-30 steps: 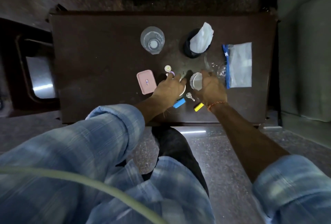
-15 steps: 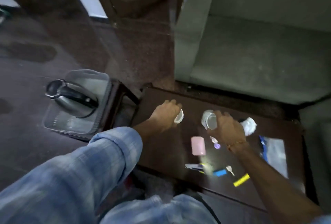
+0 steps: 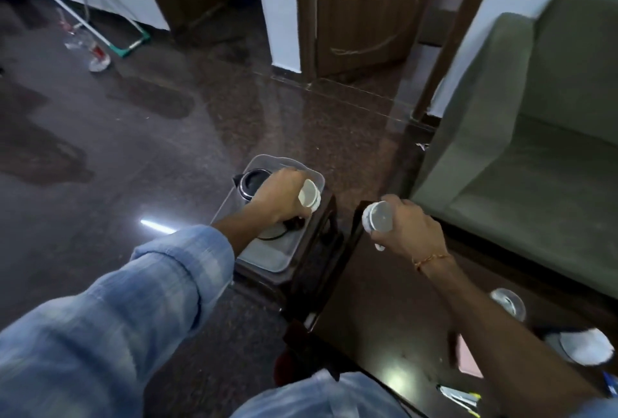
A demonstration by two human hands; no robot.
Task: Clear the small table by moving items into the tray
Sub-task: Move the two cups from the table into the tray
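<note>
My left hand (image 3: 282, 198) grips a small white cup (image 3: 309, 197) and hovers over the clear plastic tray (image 3: 267, 258), which sits on a low dark stand left of the table. A steel kettle (image 3: 249, 183) lies in the tray, partly hidden by that hand. My right hand (image 3: 406, 228) grips a second small white cup (image 3: 378, 217) above the left end of the dark table (image 3: 378, 324). On the table behind my right forearm stand a clear glass (image 3: 508, 304), a dark cup with white tissue (image 3: 587, 345) and a pink case (image 3: 468, 357).
A green sofa (image 3: 535, 136) runs along the table's far side. A wooden door (image 3: 361, 9) and white wall stand beyond the dark polished floor. A mop and a bottle (image 3: 90, 49) lie at far left. My knee in blue fabric fills the lower left.
Both hands lifted the two white cups off the table and carried them left. My left hand now hangs over the tray; the view swung left with them.
</note>
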